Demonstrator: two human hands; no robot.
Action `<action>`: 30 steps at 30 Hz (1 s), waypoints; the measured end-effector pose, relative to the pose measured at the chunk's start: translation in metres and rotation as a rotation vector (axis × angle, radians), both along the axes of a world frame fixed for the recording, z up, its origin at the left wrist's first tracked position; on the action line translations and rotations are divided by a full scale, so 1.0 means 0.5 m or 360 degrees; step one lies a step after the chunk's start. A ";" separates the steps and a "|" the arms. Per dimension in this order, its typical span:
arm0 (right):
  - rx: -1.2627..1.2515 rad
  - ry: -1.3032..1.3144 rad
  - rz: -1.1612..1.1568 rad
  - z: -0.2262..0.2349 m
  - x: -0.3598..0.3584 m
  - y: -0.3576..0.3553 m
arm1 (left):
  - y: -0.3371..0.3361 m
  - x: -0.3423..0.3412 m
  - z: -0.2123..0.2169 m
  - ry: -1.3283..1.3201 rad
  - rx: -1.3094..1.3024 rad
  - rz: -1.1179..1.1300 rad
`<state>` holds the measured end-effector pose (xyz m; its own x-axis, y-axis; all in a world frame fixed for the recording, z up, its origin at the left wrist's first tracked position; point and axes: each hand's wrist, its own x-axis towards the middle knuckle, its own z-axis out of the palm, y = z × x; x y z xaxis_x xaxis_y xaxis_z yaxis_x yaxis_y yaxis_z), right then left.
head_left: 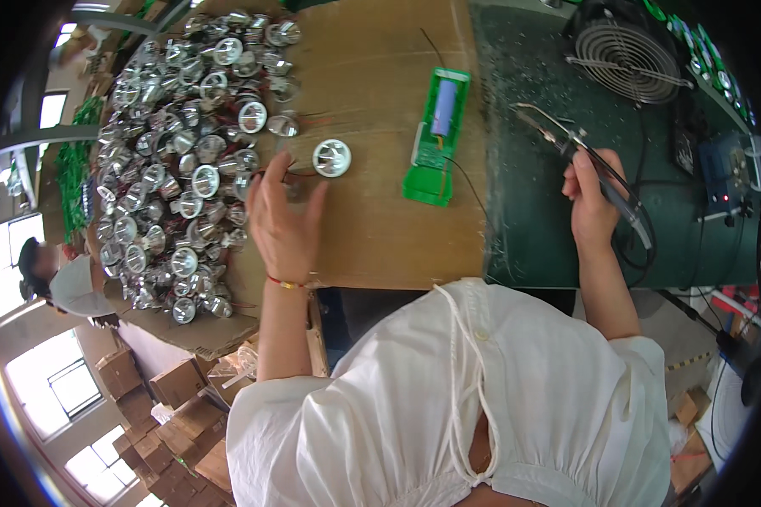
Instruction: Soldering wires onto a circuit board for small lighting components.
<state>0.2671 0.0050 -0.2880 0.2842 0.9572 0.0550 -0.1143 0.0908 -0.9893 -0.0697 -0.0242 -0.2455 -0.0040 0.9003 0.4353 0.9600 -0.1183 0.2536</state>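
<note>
My left hand (286,215) hovers over the brown board beside a heap of silver lamp reflectors (190,148), its thumb and fingers apart. Just right of its fingertips lies a single round reflector (331,158) with a white rim; thin wires run between it and the heap. My right hand (594,198) grips a soldering iron (624,205), whose thin metal tip points up and left over the dark green mat. Between my hands rests an open green plastic housing (431,177) holding a purple cylindrical battery (445,106). Dark wires extend from its upper end and its lower part.
A fan with a round wire guard (626,63) stands at the far right. Near the right edge sits a blue soldering station (723,182) with cables. Solder crumbs speckle the green mat (524,228). Cardboard boxes (177,384) are stacked on the floor at lower left.
</note>
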 end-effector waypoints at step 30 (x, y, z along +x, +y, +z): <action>-0.0004 -0.0047 0.0029 0.009 -0.003 0.001 | 0.028 0.161 0.004 -0.0843 -0.0382 -0.0305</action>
